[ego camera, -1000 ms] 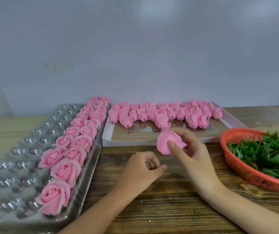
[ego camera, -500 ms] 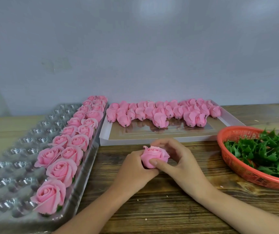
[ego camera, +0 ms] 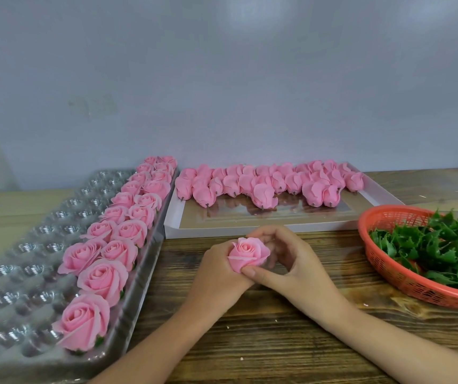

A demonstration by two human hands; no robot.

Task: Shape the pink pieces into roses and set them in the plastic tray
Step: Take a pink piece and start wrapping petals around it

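I'm watching the left hand [ego camera: 216, 273] and right hand [ego camera: 299, 267] curling around a matte, layered pink rose [ego camera: 247, 253] above the grainy wooden table [ego camera: 277, 342], right of the dimpled clear plastic tray [ego camera: 28, 245]; a plain grey wall [ego camera: 222, 79] is standing behind.

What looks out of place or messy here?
Little. A few pale specks dot the wooden table. The finished roses sit in tidy rows in the plastic tray, and the rose held by the left hand and right hand looks whole.

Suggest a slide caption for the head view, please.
Left hand and right hand hold a pink rose at the table, between plastic tray and leaf basket.
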